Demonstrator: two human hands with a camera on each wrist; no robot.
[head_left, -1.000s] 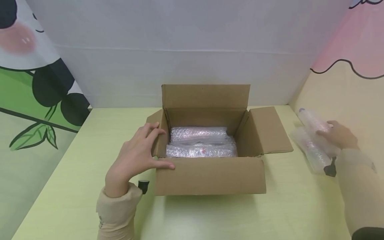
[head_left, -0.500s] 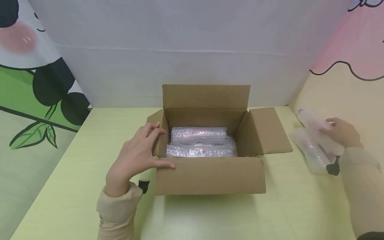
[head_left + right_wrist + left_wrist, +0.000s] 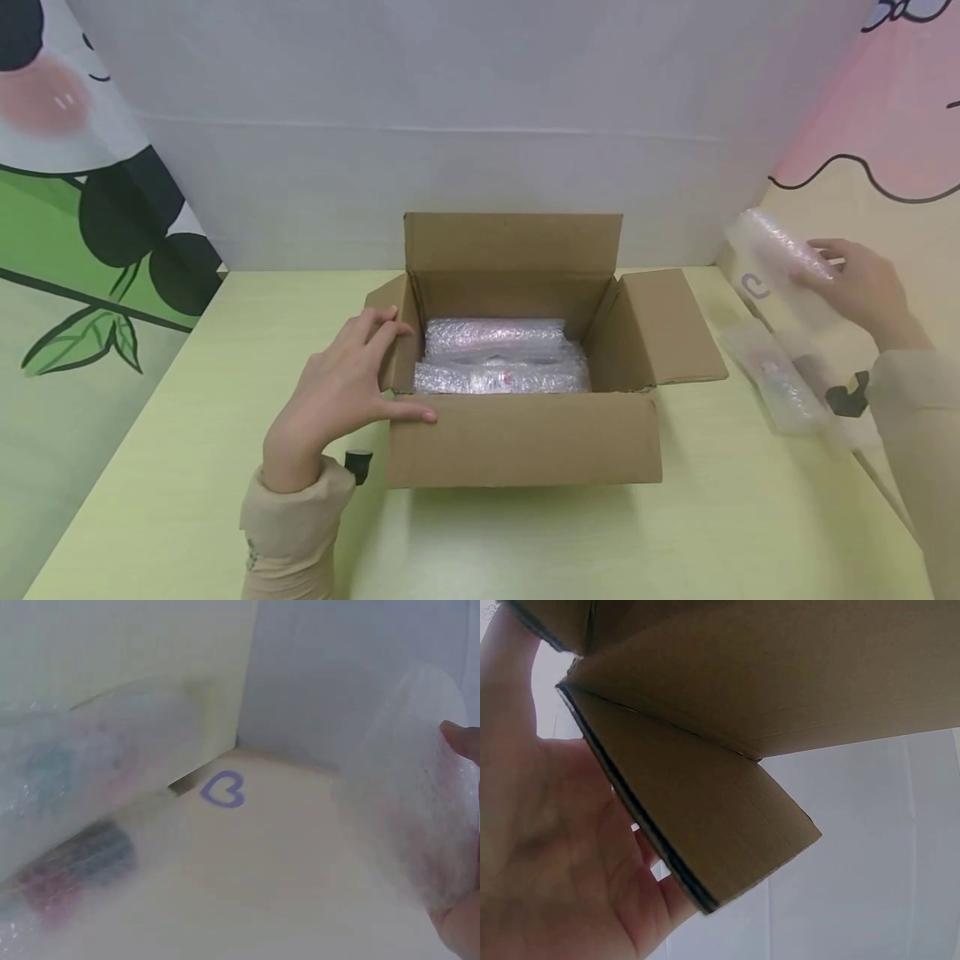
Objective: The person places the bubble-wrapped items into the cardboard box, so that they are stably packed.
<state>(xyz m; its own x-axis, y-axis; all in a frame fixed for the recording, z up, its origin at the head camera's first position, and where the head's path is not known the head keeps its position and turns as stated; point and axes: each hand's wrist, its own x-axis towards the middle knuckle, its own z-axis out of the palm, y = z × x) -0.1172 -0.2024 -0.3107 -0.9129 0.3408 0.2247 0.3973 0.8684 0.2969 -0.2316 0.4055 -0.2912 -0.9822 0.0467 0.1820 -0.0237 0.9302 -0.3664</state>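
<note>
My right hand [image 3: 862, 283] has raised the bubble-wrapped roll [image 3: 783, 242] it grips, seemingly free of the wrapped packs [image 3: 776, 379] below. My left hand [image 3: 337, 383] holds the carton [image 3: 525, 440].

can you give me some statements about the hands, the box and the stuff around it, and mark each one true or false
1. The left hand touches the brown cardboard box. True.
2. The right hand holds a clear bubble-wrapped package. True.
3. The box is empty. False: silvery bubble-wrapped rolls lie inside it.
4. The box stands on a pale yellow-green table. True.
5. The box's top is closed. False: it is open.
6. The right hand is inside the box. False: it is off to the right of the box.
</note>
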